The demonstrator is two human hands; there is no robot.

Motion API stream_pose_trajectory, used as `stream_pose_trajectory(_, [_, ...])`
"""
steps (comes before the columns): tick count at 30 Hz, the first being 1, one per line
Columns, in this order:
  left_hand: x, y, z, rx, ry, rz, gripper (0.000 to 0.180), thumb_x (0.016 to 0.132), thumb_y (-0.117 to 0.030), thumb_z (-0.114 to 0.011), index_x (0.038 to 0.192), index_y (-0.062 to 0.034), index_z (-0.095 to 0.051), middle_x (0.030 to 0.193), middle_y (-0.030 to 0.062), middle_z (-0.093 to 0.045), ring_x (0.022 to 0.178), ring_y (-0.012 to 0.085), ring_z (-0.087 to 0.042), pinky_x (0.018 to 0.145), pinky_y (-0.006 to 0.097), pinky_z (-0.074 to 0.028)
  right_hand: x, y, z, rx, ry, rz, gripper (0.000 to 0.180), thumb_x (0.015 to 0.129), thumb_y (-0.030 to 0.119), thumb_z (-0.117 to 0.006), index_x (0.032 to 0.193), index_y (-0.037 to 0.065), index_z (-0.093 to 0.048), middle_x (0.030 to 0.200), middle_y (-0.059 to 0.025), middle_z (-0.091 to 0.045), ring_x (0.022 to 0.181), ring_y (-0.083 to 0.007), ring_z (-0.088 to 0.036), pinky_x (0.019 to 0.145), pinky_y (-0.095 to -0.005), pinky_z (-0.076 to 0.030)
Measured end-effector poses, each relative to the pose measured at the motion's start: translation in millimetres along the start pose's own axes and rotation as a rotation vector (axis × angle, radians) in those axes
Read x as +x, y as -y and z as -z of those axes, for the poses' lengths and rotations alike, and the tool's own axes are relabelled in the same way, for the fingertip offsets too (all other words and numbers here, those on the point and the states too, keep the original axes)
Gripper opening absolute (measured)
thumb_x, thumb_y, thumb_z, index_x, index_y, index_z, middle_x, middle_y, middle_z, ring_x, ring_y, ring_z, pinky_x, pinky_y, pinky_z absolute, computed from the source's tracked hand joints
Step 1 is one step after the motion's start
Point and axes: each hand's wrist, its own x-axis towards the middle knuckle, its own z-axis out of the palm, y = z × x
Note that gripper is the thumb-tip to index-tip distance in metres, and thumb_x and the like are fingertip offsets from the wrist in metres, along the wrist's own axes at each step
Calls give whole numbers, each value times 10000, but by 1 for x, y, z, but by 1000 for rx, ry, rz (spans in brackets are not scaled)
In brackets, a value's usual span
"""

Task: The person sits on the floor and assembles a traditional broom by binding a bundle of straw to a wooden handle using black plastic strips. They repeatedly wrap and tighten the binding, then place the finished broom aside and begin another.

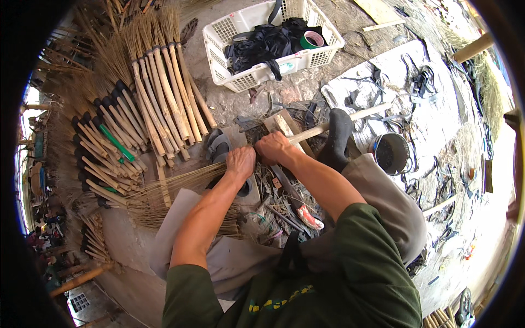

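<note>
My left hand (240,164) is closed round a bundle of thin straw-coloured bristles (188,177), which fan out to the left over my leg. Close beside it, my right hand (273,147) is closed at the near end of a pale wooden broom handle (313,132). The handle runs up to the right past my dark boot (335,136). Both fists almost touch, and the join between bristles and handle is hidden under them. A wooden block (284,127) lies just beyond my right hand. Below my hands lies a long dark tool with a red-and-white wrapped end (310,217).
Finished brooms (169,93) with pale handles lie stacked at the left, one with a green handle (116,142). A white crate (235,82) of black strips and a green tape roll (311,40) stands ahead. At right are a dark bucket (391,154) and a white sheet (350,82) with scraps.
</note>
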Motion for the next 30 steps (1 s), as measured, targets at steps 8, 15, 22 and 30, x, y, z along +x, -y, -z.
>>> stream_pose_trajectory(8, [25,1,37,-328,679,199,264,764,-159,-685,908,58,-726,910,259,-728,900,364,-735,745,431,-584,-1,-3,-8,4,-38,46,230,859,271,-652,996,111,-745,1059,-119,-749,1048,-269,-709,947,-431,-487])
stream_pose_trajectory(15, [22,9,14,-185,434,25,173,783,-91,-688,861,60,-722,870,273,-716,887,364,-735,755,448,-575,-21,12,-18,-118,-229,-15,372,883,284,-647,1218,122,-645,1169,-89,-702,1196,-235,-604,1054,-507,-363])
stream_pose_trajectory(22, [12,17,-16,-147,-2,-95,154,816,-68,-641,911,34,-705,973,269,-706,988,402,-694,847,463,-564,-8,13,-7,-93,-104,-44,399,810,316,-727,1139,92,-691,1145,-106,-710,1193,-248,-613,1068,-490,-383])
stream_pose_trajectory(30, [11,0,25,-245,327,94,202,802,-89,-656,952,35,-710,981,261,-724,960,357,-722,800,483,-575,-2,-1,-4,4,-68,-5,192,823,254,-686,897,94,-760,951,-111,-762,946,-280,-732,934,-400,-497])
